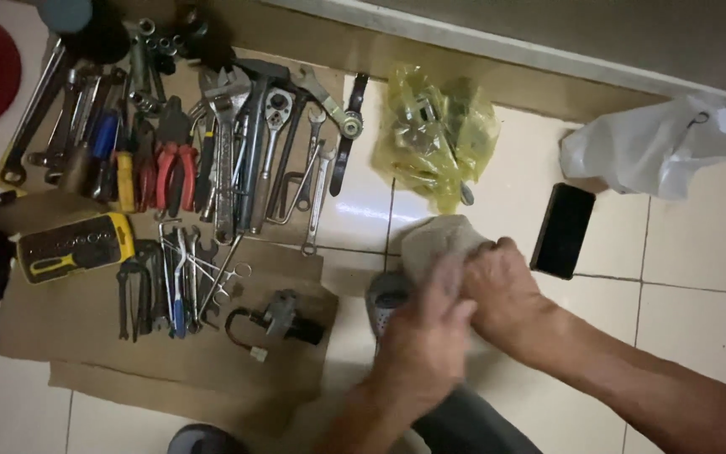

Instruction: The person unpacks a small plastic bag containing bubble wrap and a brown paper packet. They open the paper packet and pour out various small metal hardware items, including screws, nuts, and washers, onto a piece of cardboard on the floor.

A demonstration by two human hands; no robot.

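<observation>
Both hands meet low in the centre of the head view, over the tiled floor (699, 328). Right hand (506, 290) is closed in a fist around a pale cloth (434, 240), which bunches out above and to the left of the knuckles. Left hand (426, 336) lies against the right, fingers bent over a grey metal part (384, 298); only the part's left edge shows beyond the fingers, and I cannot tell how firmly it is gripped. Cloth and part touch or nearly touch under the hands; the contact is hidden. Just right of the right hand, a black phone (563, 231) lies flat on the floor. Above the hands, a yellow bag (439, 139) holds small metal pieces. Further right and up, a white bag (665, 147) lies crumpled. Left of the left hand, cardboard (86, 328) carries a spread of tools: red pliers (176, 172), an adjustable wrench (225, 143), a ratchet (275, 126), a yellow case (77, 246) and a small black fitting (283, 319), nearest the left hand.
</observation>
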